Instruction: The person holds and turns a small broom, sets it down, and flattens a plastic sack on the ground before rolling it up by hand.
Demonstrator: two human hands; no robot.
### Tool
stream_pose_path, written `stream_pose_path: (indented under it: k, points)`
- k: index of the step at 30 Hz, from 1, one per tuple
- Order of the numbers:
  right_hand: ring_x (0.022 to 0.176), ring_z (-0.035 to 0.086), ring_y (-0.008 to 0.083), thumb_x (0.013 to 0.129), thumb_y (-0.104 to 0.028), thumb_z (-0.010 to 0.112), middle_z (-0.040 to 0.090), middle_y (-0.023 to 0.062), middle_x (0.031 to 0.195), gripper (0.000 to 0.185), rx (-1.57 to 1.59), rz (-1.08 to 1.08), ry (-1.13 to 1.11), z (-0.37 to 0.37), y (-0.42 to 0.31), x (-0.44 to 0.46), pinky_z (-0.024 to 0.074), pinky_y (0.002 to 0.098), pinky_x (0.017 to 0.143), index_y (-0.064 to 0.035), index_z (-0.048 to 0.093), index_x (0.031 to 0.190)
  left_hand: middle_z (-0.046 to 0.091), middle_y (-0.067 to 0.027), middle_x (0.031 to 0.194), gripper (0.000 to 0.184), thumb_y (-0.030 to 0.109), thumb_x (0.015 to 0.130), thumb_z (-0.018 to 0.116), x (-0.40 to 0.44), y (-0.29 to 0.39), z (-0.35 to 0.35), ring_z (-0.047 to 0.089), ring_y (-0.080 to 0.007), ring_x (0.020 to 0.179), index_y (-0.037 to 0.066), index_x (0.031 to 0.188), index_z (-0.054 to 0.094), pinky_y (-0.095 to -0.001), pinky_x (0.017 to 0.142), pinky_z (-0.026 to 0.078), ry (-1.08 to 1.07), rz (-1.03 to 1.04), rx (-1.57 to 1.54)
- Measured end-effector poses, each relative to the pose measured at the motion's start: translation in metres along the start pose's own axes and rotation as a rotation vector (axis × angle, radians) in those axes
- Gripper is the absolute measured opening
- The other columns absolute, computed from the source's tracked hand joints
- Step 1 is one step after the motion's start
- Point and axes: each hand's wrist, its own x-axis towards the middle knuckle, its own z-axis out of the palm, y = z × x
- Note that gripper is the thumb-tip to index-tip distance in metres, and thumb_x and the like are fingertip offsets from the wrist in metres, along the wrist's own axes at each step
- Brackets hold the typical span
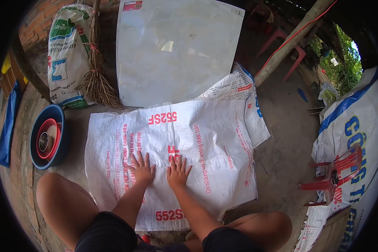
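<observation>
A white woven feed sack [222, 138] with red print lies spread on the floor in front of my knees. My left hand [143, 171] rests flat on it, fingers apart, left of the middle. Beside it, my right hand [178, 173] is also pressed flat with its fingers spread, covering part of the red "552SF" print. Neither hand grips anything. Another printed sack [256, 111] sticks out from under the far right corner of the spread one.
A large whitish board [176, 54] stands beyond the sack. At left are a straw broom [98, 84], a full standing sack [65, 54] and a blue basin [38, 161] holding red bowls. A wooden pole [290, 42], a small red chair [344, 168] and a hanging printed sack [365, 126] occupy the right.
</observation>
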Motion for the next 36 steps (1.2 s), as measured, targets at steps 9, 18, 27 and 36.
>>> stream_pose_path:
  k: [9, 18, 27, 36]
  points:
    - [0.132, 0.017, 0.0344, 0.084, -0.039, 0.044, 0.021, 0.0129, 0.144, 0.054, -0.020, 0.041, -0.039, 0.010, -0.012, 0.034, 0.0066, 0.0587, 0.103, -0.0212, 0.034, 0.135, 0.009, -0.0152, 0.146, 0.063, 0.044, 0.083, 0.041, 0.036, -0.004, 0.003, 0.000, -0.0425, 0.132, 0.017, 0.138, 0.025, -0.0690, 0.095, 0.001, 0.120, 0.020, -0.044]
    - [0.131, 0.021, 0.0349, 0.084, -0.038, 0.045, 0.025, 0.0134, 0.142, 0.054, -0.042, 0.022, -0.045, 0.018, -0.020, 0.041, 0.0058, 0.0557, 0.103, -0.0198, 0.037, 0.134, 0.012, -0.0169, 0.145, 0.066, 0.047, 0.081, 0.043, 0.048, -0.018, 0.005, 0.001, -0.0438, 0.132, 0.018, 0.137, 0.027, -0.0702, 0.094, -0.001, 0.083, 0.032, -0.089]
    - [0.131, 0.021, 0.0344, 0.087, -0.031, 0.043, 0.021, 0.0117, 0.144, 0.051, -0.043, -0.001, -0.022, 0.015, -0.033, -0.007, 0.0133, 0.0538, 0.103, -0.0161, 0.033, 0.135, 0.009, -0.0155, 0.146, 0.064, 0.050, 0.084, 0.037, 0.013, -0.036, 0.006, -0.001, -0.0421, 0.133, 0.018, 0.139, 0.023, -0.0708, 0.094, -0.002, 0.127, 0.085, -0.131]
    - [0.130, 0.020, 0.0373, 0.085, -0.030, 0.047, 0.023, 0.0207, 0.140, 0.054, 0.034, -0.018, -0.016, -0.010, -0.072, -0.097, 0.0187, 0.0508, 0.103, -0.0102, 0.033, 0.134, 0.012, -0.0151, 0.146, 0.060, 0.047, 0.084, 0.040, -0.037, -0.072, -0.005, 0.004, -0.0393, 0.133, 0.024, 0.138, 0.025, -0.0631, 0.100, 0.002, -0.045, 0.286, -0.106]
